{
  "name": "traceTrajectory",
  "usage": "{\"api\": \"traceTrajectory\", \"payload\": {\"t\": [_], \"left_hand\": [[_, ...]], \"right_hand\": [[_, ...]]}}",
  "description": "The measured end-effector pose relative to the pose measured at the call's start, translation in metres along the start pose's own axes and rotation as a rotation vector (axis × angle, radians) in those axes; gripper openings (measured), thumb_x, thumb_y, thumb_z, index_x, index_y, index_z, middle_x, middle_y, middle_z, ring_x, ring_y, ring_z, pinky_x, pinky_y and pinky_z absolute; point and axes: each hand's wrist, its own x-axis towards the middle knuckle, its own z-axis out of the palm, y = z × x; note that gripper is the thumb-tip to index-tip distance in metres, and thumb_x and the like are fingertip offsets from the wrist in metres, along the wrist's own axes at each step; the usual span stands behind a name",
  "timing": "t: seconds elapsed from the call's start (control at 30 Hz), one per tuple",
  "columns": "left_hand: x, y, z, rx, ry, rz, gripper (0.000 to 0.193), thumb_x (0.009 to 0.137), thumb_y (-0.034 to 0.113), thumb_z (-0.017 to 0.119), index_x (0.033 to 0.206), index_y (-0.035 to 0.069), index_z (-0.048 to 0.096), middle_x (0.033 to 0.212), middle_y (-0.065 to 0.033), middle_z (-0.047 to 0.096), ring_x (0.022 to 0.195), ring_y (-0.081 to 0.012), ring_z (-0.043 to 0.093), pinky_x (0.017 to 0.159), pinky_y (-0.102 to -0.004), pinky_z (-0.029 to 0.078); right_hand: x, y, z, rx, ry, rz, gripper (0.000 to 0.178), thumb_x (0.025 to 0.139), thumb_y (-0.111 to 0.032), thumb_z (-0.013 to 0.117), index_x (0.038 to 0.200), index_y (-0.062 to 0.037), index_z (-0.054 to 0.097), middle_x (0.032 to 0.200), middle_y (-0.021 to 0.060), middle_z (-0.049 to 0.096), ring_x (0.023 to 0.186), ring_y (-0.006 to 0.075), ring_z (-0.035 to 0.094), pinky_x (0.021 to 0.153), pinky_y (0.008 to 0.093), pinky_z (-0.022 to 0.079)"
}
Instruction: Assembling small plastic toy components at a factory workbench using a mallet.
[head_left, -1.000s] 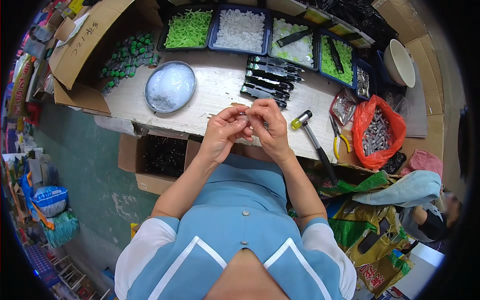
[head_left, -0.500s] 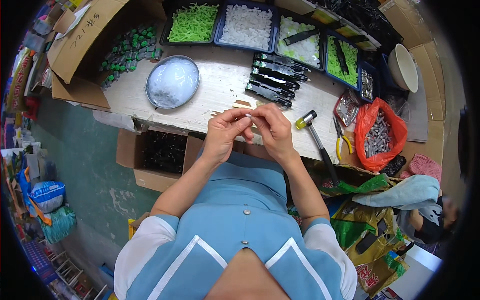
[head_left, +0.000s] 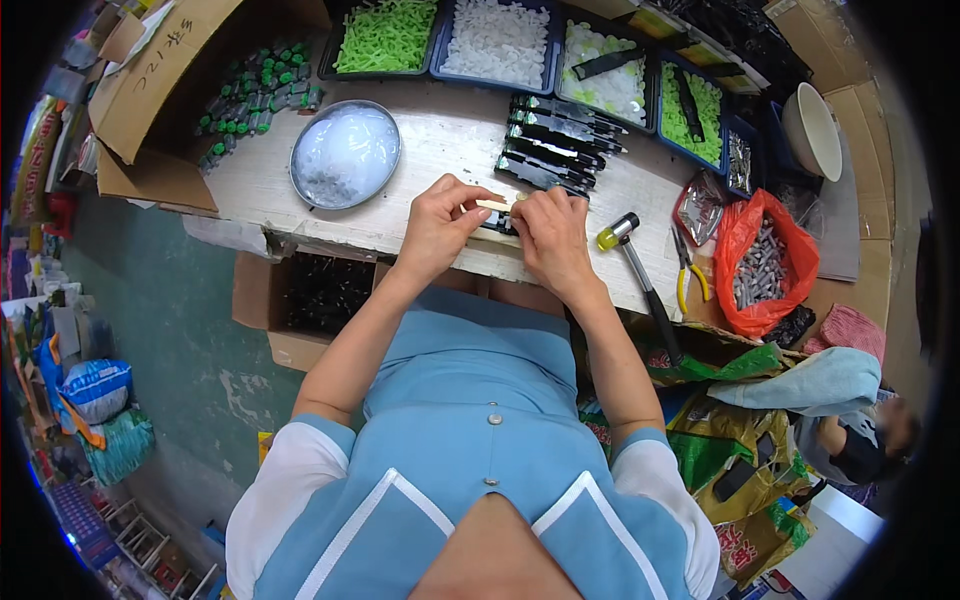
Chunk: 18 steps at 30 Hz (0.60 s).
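Near the front edge of the workbench, my left hand (head_left: 436,232) pinches a short, flat cream stick (head_left: 492,205) between thumb and fingers. My right hand (head_left: 553,238) is closed close by the stick's right end, its fingers bent downward; what it grips is hidden. Below the stick, a dark piece (head_left: 503,222) shows partly between my hands. Just beyond my right hand lies a row of several black, flat tool-like parts (head_left: 550,150). A hammer (head_left: 640,270) with a yellow-and-black head rests to the right of that hand.
A round metal dish (head_left: 345,155) with whitish contents stands at left, beside green-capped pieces (head_left: 262,90). Trays of green strips (head_left: 385,38) and white pieces (head_left: 497,42) line the back. Yellow-handled pliers (head_left: 690,280) and a red bag (head_left: 737,305) of grey parts sit right.
My hands were pinching a small white bit together; they have moved slightly away from my body and apart. The cream stick is now in my left fingers.
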Motion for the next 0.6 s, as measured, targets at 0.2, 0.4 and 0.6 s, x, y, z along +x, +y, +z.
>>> {"api": "traceTrajectory", "payload": {"t": [0.2,0.4,0.6], "left_hand": [[0.008,-0.007,0.009,0.119,-0.081,-0.028,0.019,0.070,0.002,0.069,0.090,0.004,0.067,0.074,-0.0046,0.053,0.063,-0.0138,0.053,0.059,-0.0260,0.045],[0.018,-0.007,0.006,0.367,-0.185,0.011,0.022,0.065,0.001,0.073,0.086,0.006,0.068,0.069,-0.0032,0.048,0.061,-0.0134,0.049,0.057,-0.0271,0.043],[0.024,0.003,0.006,0.543,-0.250,0.049,0.019,0.065,0.006,0.074,0.083,0.005,0.067,0.068,-0.0070,0.052,0.063,-0.0190,0.052,0.059,-0.0309,0.044]], "right_hand": [[0.003,0.003,0.000,-0.175,-0.048,-0.086,0.010,0.073,-0.005,0.061,0.080,-0.0089,0.054,0.078,0.0030,0.051,0.080,0.0219,0.046,0.073,0.0376,0.031],[0.002,0.007,0.000,-0.113,-0.063,-0.083,0.012,0.069,-0.005,0.061,0.078,-0.0088,0.054,0.078,0.0029,0.051,0.081,0.0216,0.047,0.073,0.0381,0.031],[0.004,0.007,-0.001,-0.158,-0.027,-0.138,0.013,0.069,-0.005,0.062,0.079,-0.0098,0.055,0.078,0.0024,0.052,0.082,0.0213,0.048,0.073,0.0378,0.031]]}}
